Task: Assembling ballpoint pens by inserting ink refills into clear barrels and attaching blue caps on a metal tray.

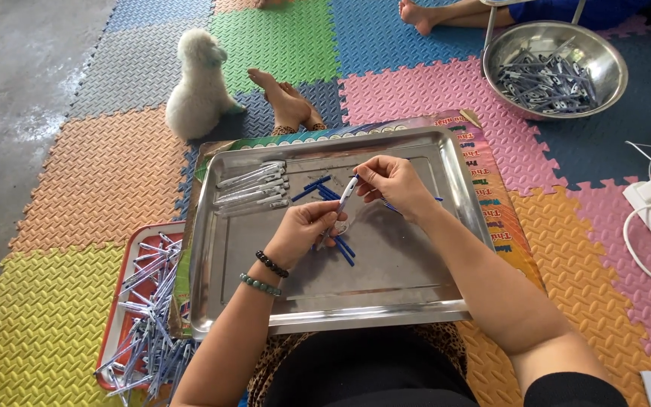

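A pen barrel [346, 194] is gripped over the steel tray [325, 301] between the left hand [307, 230] and the right hand [393, 183], apparently mid-assembly (the small parts are blurred); a blue refill [344, 251] lying on the tray is judged the next piece needed. The tray is set above bright foam floor mats [77, 181], with finished pens [254, 187] laid at its far left.

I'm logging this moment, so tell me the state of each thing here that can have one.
left hand: closed on the pen's lower end
right hand: pinching the pen's upper end
pen: held tilted above the tray
steel tray: holds a row of pens and loose blue refills
steel bowl: partly filled with pen parts
red tray: heaped with pen parts
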